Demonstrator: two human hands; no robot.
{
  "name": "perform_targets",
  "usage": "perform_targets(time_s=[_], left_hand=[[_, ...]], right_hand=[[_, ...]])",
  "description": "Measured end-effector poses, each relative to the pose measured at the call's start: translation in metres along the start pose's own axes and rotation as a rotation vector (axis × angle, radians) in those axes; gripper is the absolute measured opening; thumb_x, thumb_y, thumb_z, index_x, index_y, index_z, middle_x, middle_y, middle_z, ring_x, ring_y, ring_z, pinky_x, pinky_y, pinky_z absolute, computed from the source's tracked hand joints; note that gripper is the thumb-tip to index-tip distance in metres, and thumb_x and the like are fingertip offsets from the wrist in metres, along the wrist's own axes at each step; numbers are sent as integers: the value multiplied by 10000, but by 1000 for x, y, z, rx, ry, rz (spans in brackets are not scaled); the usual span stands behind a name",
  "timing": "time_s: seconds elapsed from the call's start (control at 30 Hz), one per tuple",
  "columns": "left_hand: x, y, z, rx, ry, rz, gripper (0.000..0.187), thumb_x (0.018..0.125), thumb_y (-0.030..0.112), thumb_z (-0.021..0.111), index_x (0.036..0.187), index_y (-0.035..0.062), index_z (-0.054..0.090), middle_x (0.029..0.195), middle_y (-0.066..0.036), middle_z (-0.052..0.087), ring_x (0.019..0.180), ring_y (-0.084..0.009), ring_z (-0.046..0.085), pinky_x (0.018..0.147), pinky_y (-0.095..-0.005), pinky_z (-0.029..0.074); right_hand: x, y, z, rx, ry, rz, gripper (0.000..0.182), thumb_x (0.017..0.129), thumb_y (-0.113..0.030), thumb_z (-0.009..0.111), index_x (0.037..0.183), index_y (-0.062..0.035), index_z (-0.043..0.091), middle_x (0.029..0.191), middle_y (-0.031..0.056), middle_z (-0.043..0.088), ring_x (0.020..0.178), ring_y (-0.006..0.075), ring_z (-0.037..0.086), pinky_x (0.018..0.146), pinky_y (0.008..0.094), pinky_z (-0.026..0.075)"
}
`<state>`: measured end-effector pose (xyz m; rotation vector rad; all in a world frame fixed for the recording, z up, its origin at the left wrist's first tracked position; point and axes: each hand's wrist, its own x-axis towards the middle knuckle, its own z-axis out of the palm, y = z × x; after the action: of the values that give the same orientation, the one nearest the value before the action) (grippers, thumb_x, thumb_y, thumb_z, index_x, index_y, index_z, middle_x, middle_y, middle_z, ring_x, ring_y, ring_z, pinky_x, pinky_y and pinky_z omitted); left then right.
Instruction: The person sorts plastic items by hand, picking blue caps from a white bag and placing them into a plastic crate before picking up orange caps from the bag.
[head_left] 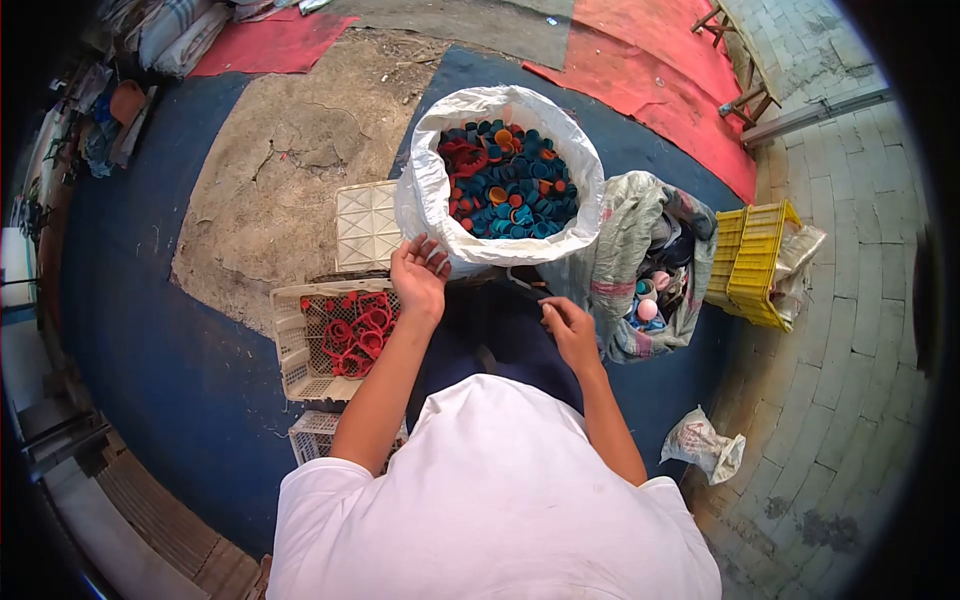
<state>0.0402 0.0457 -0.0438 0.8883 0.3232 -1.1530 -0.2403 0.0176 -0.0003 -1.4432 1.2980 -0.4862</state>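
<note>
A large white sack [420, 205] stands upright in front of me with its mouth rolled wide. Inside are many plastic bottle caps [515, 195], mostly teal, with some red and orange ones. My left hand [420, 275] is beside the sack's near left side, palm up, fingers loosely curled and apart, with nothing visible in it. To the right, my right hand [570, 330] is closed, thumb against fingers, around a thin dark object [527, 286] that points toward the sack. Its exact kind is not clear.
At left, a cream crate [290, 345] contains red plastic rings [365, 340]; another crate [312, 430] sits nearer me. On the right are an open woven sack [615, 260] of mixed plastic items, yellow crates [755, 262] and a small white bag [705, 445] along the block wall.
</note>
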Motion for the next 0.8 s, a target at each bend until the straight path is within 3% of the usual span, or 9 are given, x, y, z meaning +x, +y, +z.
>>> perform_targets(time_s=[0.07,0.17,0.23,0.37,0.43,0.57,0.67,0.7,0.8], left_hand=[[9,1,2,170,22,109,316,963,391,597,1125,121,624,1009,11,646,877,-149,602,809,-319,464],[12,1,21,402,94,310,201,950,248,679,1083,110,617,976,19,614,851,-105,579,772,-238,441],[18,-4,30,493,65,481,208,931,206,707,1076,91,612,967,12,606,829,-96,564,773,-249,446],[34,-5,45,931,168,747,391,804,201,842,1048,29,589,971,-43,585,820,-139,538,757,-311,474],[41,-4,53,1149,251,842,515,708,249,900,1018,23,558,939,-72,555,825,-203,545,760,-353,479],[56,6,64,1402,377,802,587,664,321,909,1009,23,540,912,-115,583,837,-286,591,765,-405,489],[64,19,71,1410,379,658,568,661,316,897,1010,31,551,897,-117,648,803,-292,634,735,-405,504],[62,23,75,1455,373,729,442,677,287,850,929,39,584,810,-106,679,731,-282,655,691,-403,511],[58,38,81,1527,408,700,278,719,206,778,793,27,578,671,-65,588,608,-182,532,608,-362,454]], right_hand=[[7,-27,1,-10,23,-33,209,987,-156,640,1092,7,717,832,65,698,762,111,635,711,284,499],[27,-43,5,-161,91,-317,135,941,-105,677,1017,-4,724,847,87,686,770,195,632,711,323,495],[47,-49,10,-186,117,-542,103,889,-68,697,975,-15,718,895,110,681,886,293,635,777,367,498],[85,-61,12,-365,46,-728,155,845,-79,707,995,-40,706,975,90,673,978,281,619,846,413,475],[100,-62,14,-436,42,-740,181,827,-83,714,1003,-42,704,990,86,669,970,280,613,831,418,469],[123,-70,14,-559,19,-747,217,829,-144,708,1020,-40,702,994,93,667,947,295,620,783,443,483],[131,-68,6,-577,-274,-567,224,867,-211,682,1013,-45,722,969,142,693,926,335,663,792,457,518],[135,-71,1,-568,-409,-482,235,880,-234,673,1009,-46,730,961,162,705,918,351,678,796,460,531],[146,-87,-4,-560,-560,-269,262,906,-278,652,984,-49,752,951,212,728,902,390,700,830,453,549]])
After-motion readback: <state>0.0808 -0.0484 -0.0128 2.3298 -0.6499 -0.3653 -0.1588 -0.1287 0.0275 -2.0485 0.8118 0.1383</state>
